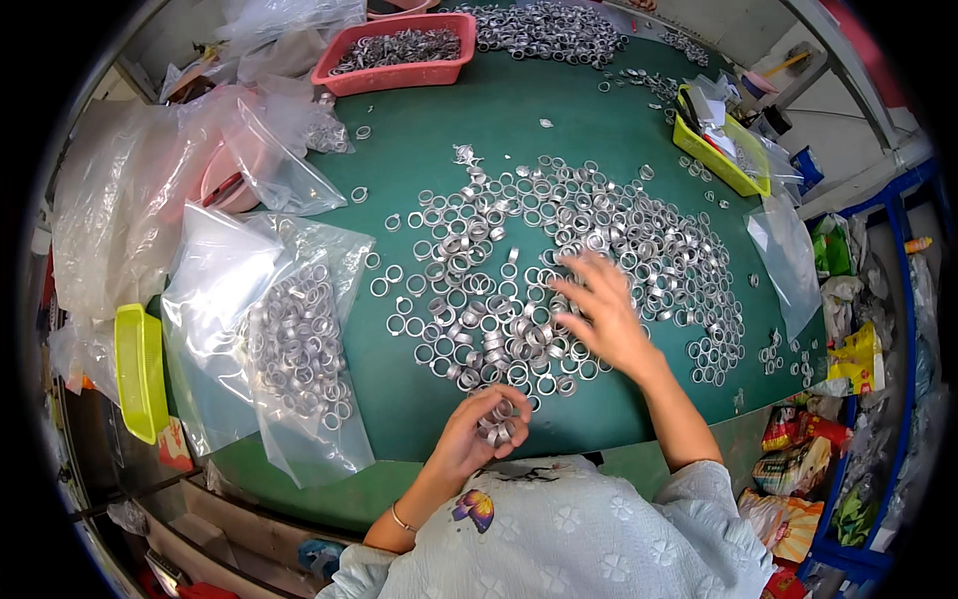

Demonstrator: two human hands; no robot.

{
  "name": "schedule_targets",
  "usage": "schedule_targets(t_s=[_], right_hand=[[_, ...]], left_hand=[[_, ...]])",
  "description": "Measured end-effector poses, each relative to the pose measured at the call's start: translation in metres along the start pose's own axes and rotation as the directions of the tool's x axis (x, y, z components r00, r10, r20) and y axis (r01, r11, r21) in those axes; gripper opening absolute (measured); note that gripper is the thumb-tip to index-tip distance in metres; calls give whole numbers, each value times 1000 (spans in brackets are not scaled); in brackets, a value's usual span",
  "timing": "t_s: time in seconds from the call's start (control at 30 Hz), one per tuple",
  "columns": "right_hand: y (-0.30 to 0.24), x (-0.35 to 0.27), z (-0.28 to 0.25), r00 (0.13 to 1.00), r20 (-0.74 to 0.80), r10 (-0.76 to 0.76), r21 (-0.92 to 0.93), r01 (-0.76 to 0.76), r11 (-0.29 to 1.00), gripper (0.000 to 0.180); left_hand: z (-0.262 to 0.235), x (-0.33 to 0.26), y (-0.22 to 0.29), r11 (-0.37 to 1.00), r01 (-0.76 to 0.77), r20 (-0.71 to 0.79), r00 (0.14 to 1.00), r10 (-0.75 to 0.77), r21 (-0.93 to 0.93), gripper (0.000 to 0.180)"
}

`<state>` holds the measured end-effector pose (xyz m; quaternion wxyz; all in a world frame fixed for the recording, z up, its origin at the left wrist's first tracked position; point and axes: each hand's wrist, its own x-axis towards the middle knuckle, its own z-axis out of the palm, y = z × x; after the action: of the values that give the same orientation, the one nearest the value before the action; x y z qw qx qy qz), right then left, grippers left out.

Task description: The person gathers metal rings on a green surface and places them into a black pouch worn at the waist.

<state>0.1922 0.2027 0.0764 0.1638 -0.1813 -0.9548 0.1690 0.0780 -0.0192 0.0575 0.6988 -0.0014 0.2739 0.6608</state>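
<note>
Many silver metal rings (659,250) lie loose across the green tabletop in front of me, some flat and some standing on edge. My left hand (477,427), close to the table's near edge, is cupped with its fingers curled around several rings (496,429). Over the right part of the pile is my right hand (599,311), its fingers spread and pointing left; I see nothing held in it. Its fingertips are at the rings, though touching or just above I cannot tell. To the left, a clear plastic bag (354,245) has a heap of rings (299,344) on or in it.
A pink tray (399,80) of small metal parts stands at the back, beside another heap of rings (549,32). A yellow-green basket (720,150) sits at the far right, and a yellow-green tray (140,374) at the left edge. Clear plastic bags (120,190) are piled left.
</note>
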Motion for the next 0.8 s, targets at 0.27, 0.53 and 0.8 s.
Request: schedule_targets(t_s=[0.27,0.53,0.8], right_hand=[[50,-37,-19,994,56,95,-123,-88,989,23],[79,-64,-28,926,-197,323,72,-315,946,23],[28,-27,8,987,98,-127,-73,134,988,46]], left_hand=[[3,14,0,991,71,101,991,-83,114,27],[2,8,-2,983,84,3,996,-86,163,24],[11,13,-8,972,38,7,999,-41,234,27]])
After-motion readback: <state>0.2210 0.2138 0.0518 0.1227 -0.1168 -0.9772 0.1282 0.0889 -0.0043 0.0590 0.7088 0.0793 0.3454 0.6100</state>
